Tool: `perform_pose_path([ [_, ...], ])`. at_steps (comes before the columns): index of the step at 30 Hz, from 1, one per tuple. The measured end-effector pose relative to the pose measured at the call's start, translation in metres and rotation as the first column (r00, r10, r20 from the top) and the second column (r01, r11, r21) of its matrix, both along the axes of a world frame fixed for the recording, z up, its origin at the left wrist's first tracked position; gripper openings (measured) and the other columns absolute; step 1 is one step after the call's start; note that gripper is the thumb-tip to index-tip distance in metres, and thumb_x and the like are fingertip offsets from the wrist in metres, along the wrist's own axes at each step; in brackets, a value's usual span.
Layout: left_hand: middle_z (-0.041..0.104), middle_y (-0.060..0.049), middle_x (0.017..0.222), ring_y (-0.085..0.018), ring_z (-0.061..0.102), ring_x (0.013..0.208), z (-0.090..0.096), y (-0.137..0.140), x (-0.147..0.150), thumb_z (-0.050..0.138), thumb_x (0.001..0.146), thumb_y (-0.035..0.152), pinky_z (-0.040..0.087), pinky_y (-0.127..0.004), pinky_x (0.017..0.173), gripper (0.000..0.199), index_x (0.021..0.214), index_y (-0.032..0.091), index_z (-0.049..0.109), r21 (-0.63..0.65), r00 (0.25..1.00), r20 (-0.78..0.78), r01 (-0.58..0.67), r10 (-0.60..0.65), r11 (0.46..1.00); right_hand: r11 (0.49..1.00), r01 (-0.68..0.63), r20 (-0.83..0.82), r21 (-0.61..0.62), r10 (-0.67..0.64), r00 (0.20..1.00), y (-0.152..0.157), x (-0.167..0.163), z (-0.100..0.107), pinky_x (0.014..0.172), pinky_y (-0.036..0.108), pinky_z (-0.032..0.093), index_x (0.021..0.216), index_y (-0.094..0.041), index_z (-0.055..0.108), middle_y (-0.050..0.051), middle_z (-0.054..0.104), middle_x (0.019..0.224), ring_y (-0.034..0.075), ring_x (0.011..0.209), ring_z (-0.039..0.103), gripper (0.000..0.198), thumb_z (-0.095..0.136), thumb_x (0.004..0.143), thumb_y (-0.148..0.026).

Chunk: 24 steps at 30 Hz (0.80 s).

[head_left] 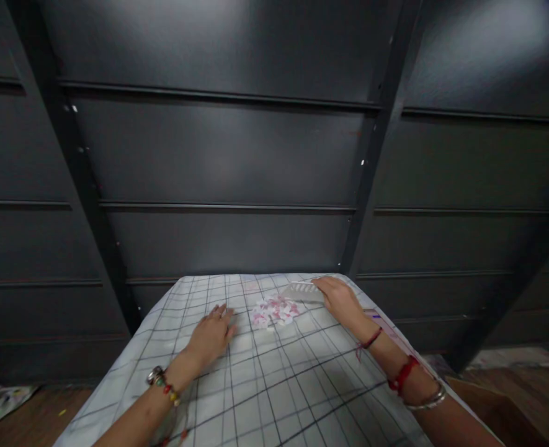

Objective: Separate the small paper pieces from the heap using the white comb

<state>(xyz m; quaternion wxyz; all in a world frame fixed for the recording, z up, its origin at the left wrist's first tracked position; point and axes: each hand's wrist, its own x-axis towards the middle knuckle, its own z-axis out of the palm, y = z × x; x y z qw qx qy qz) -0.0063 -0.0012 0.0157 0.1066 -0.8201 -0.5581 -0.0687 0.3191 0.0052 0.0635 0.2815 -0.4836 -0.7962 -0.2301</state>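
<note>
My right hand [337,298] grips the right end of a pale, slotted tray-like piece [302,292], which is tilted beside the pile. A loose heap of small pink and white pieces [274,311] lies on the checked tablecloth [265,397]; they are too small to name. To the left of the heap, my left hand [213,332] rests palm down on the cloth, fingers stretched out, apart from the pieces. Part of the tray-like piece is hidden behind my right fingers.
A flat pinkish item [388,326] lies along the table's right edge, partly covered by my right forearm. Dark metal panels [232,155] rise behind the table. A cardboard box [497,413] stands at the lower right, and a patterned cloth or bag [2,403] lies on the floor at left.
</note>
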Motion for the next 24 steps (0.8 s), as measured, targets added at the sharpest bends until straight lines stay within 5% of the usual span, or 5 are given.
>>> perform_pose_path([
  [4, 0.042, -0.016, 0.139, -0.030, 0.036, 0.128, -0.012, 0.016, 0.020, 0.038, 0.093, 0.037, 0.038, -0.045, 0.097, 0.045, 0.130, 0.014, 0.046, 0.039, 0.996, 0.060, 0.066, -0.068, 0.997, 0.999, 0.026, 0.032, 0.029, -0.027, 0.999, 0.013, -0.004, -0.008, 0.077, 0.031, 0.045, 0.104, -0.015, 0.062, 0.007, 0.067, 0.092, 0.018, 0.086, 0.059, 0.045, 0.037, 0.074, 0.006],
  [13, 0.046, -0.016, 0.135, -0.028, 0.044, 0.123, -0.051, 0.025, 0.024, 0.034, 0.093, 0.041, 0.037, -0.045, 0.099, 0.047, 0.130, 0.014, 0.048, 0.057, 0.984, 0.112, 0.133, -0.138, 0.990, 0.993, 0.114, 0.048, 0.042, -0.116, 0.992, 0.019, 0.001, -0.030, 0.071, 0.031, 0.039, 0.096, -0.014, 0.064, 0.007, 0.065, 0.081, 0.018, 0.076, 0.056, 0.038, 0.040, 0.075, 0.006],
  [24, 0.050, -0.012, 0.133, -0.028, 0.046, 0.121, -0.068, 0.037, 0.021, 0.031, 0.093, 0.045, 0.039, -0.046, 0.096, 0.046, 0.125, 0.019, 0.052, 0.155, 0.973, 0.115, 0.180, -0.199, 0.971, 0.980, 0.173, 0.042, 0.096, -0.178, 0.983, 0.030, 0.009, -0.040, 0.069, 0.033, 0.038, 0.100, -0.011, 0.061, 0.008, 0.064, 0.081, 0.019, 0.074, 0.054, 0.030, 0.041, 0.081, 0.001],
])
